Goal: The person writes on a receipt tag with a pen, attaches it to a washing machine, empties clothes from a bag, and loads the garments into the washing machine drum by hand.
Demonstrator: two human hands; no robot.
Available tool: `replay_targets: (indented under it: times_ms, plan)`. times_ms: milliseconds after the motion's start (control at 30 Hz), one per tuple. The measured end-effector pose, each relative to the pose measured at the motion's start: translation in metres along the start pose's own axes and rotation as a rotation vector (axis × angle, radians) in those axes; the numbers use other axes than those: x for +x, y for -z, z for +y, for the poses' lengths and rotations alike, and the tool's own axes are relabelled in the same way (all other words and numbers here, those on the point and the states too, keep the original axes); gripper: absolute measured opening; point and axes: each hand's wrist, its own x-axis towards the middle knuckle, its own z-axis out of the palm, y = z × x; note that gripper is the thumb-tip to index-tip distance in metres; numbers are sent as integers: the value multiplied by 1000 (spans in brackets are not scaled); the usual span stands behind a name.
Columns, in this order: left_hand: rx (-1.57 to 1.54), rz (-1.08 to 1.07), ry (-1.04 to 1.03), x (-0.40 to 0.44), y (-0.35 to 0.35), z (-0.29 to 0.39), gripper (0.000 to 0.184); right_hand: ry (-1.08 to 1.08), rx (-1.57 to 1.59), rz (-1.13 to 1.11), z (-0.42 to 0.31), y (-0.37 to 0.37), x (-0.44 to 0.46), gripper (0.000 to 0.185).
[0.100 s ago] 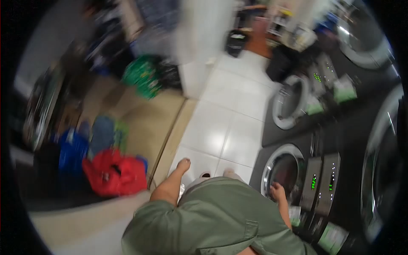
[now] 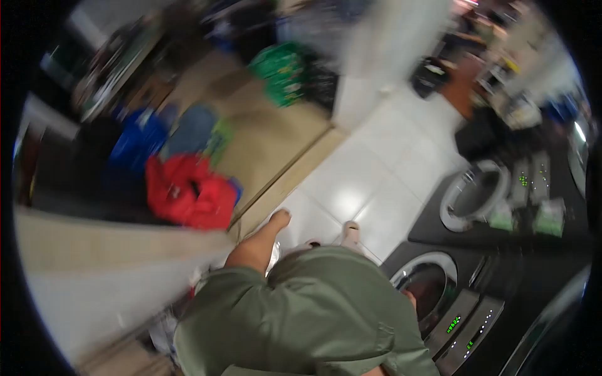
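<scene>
One crumpled red fabric-like bundle (image 2: 188,197) | seemed soft, light, best gripped by folds | left hand (image 2: 280,219) nearer bundle than right hand (image 2: 411,297) | fingers: couldn't tell spread

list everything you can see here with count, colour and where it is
Crumpled red fabric-like bundle: 1, red, left
Shiny blue plastic-like bag: 1, blue, behind the bundle
Patterned green plastic-like bag: 1, green, upper centre
Black plastic-like bag: 1, black, beside the green one
Square glossy floor tiles: several, white, centre
Black front-loading machines with round doors: at least 3, black, right
Long metallic-looking control panels: at least 4, grey with lights, on the machines
Background clutter: uncountable, mixed, top, blurred
Olive-green fabric shirt: 1, olive, bottom centre
Left hand: 1, bare, over the floor
Right hand: 1, bare, mostly hidden, near a machine door
</scene>
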Motion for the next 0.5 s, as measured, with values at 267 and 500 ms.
replay_targets:
  times_ms: [267,500]
  plan:
    - [-408,444,439,-162,-59,-54,21,98,-385,-258,-82,79,205,24]
    - [-563,103,505,-233,-180,-20,20,248,-576,-414,-202,2,418,21]
